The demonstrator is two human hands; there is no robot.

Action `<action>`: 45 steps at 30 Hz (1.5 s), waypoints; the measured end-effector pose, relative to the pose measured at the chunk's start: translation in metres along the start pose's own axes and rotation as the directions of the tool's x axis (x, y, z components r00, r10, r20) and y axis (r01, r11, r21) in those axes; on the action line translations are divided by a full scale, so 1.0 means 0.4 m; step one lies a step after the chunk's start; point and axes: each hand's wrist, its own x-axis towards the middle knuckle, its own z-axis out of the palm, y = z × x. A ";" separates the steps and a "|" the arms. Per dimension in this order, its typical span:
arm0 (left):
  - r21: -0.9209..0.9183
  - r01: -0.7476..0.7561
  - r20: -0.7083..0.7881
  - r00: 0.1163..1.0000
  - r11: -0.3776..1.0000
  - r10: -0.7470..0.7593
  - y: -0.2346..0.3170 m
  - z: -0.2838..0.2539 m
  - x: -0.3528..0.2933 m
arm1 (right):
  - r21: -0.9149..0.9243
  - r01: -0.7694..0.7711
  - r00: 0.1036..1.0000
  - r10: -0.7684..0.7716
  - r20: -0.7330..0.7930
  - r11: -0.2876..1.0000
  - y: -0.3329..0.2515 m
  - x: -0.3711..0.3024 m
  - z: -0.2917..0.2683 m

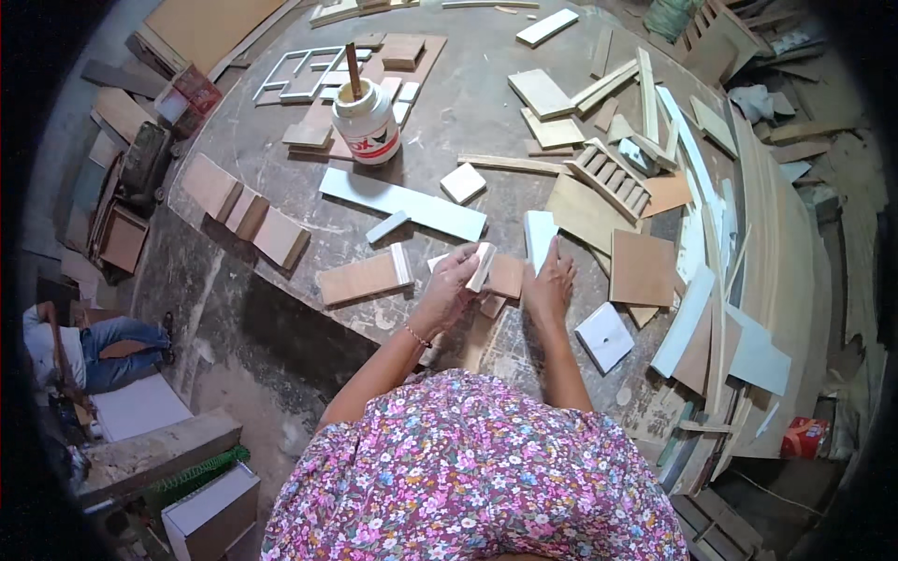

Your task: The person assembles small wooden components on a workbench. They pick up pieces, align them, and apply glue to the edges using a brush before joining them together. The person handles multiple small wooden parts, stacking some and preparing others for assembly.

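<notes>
My left hand (449,288) is closed around a small pale wooden block (481,266), held tilted above the worktable (430,168). Just right of it, my right hand (550,285) grips the near end of a white-faced wooden block (540,236), the index finger along its side. Between the hands lies a brown wooden block (506,276), partly covered by the piece in my left hand. To the left, a larger brown block (360,279) has a pale strip at its right end. A white square with a small dark hole (604,337) lies right of my right forearm.
A white glue jar (368,126) with a brown stick stands at the back left. Nearby is a long white board (402,203). Wood offcuts and a small slatted wooden piece (608,179) crowd the right side. Beyond the table's left edge, a person (117,351) is on the floor.
</notes>
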 end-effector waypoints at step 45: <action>-0.086 0.092 -0.041 0.995 0.992 -0.095 -0.203 0.091 0.054 | 0.562 0.120 0.970 0.024 -0.242 0.819 0.050 -0.166 -0.104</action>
